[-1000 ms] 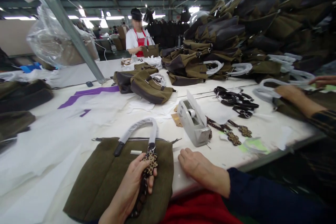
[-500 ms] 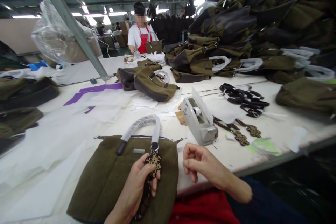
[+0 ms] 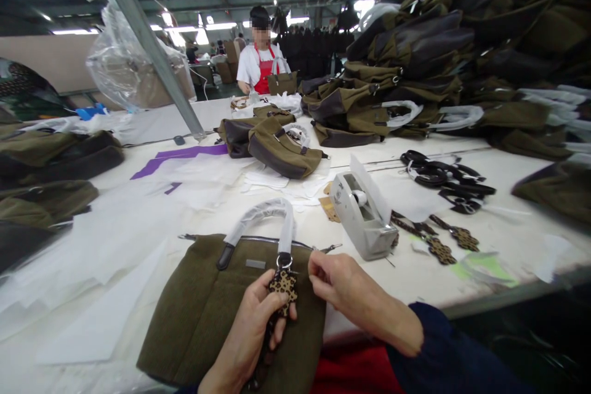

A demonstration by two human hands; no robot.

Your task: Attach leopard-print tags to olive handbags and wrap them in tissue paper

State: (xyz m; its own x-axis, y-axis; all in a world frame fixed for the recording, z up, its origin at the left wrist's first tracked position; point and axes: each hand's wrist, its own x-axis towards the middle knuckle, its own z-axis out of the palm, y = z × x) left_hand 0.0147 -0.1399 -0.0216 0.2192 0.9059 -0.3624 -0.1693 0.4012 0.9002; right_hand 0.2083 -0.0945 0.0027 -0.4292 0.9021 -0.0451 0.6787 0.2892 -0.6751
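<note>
An olive-green handbag (image 3: 189,301) lies on the table in front of me, its carry handle (image 3: 249,220) wrapped in white film. My left hand (image 3: 247,329) grips a leopard-print flower charm (image 3: 283,285), thumb on its face, with the dark strap trailing below the fingers. The charm hangs by a metal ring at the handle's right base. Just right of the charm, above the bag's upper right side, is my right hand (image 3: 351,289). Its thumb and fingers are pinched together; whatever they may hold is too small to make out.
A grey tape dispenser (image 3: 362,218) stands beyond my right hand. Two similar charms (image 3: 442,250) and coiled black straps (image 3: 438,175) lie to its right. Finished-looking bags (image 3: 286,151) and a tall bag pile (image 3: 429,43) fill the back. Opposite stands a co-worker in a red apron (image 3: 264,74).
My right hand has moved left and slightly up, from beside the bag to over its right side, fingers now pinched. The left hand still holds the charm. The whole view has shifted slightly.
</note>
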